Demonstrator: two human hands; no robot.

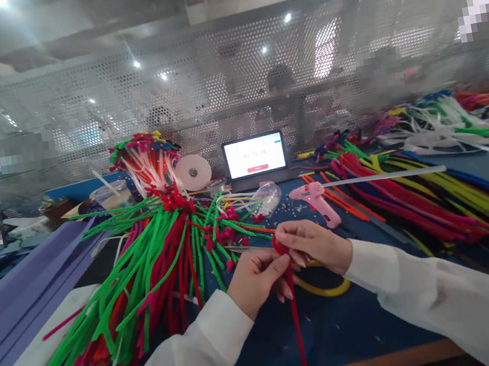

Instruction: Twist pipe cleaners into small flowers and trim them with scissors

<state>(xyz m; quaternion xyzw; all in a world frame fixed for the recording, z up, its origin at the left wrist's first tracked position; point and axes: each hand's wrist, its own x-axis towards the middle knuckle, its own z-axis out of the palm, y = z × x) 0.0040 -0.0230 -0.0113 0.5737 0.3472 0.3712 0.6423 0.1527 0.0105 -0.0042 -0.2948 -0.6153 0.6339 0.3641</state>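
Observation:
Between my two hands is a red pipe cleaner (297,324), coiled or looped at its top, with a long tail hanging down past the table's front edge. My left hand (260,274) pinches it just under the coil. From the right, my right hand (313,243) grips the coiled part with thumb and fingers. Behind my hands lie scissors with yellow handles (330,288); their blade points left and is partly covered by my hands. A pink glue gun (317,199) with a long white glue stick rests just beyond my right hand.
Green and red pipe cleaners (146,268) are heaped at left, beside a white power strip (38,349) and purple sheets (23,289). A lit tablet (255,155) and a ribbon roll (194,172) stand at the back. More colored pipe cleaners (416,198) lie right. A perforated screen (226,73) runs behind.

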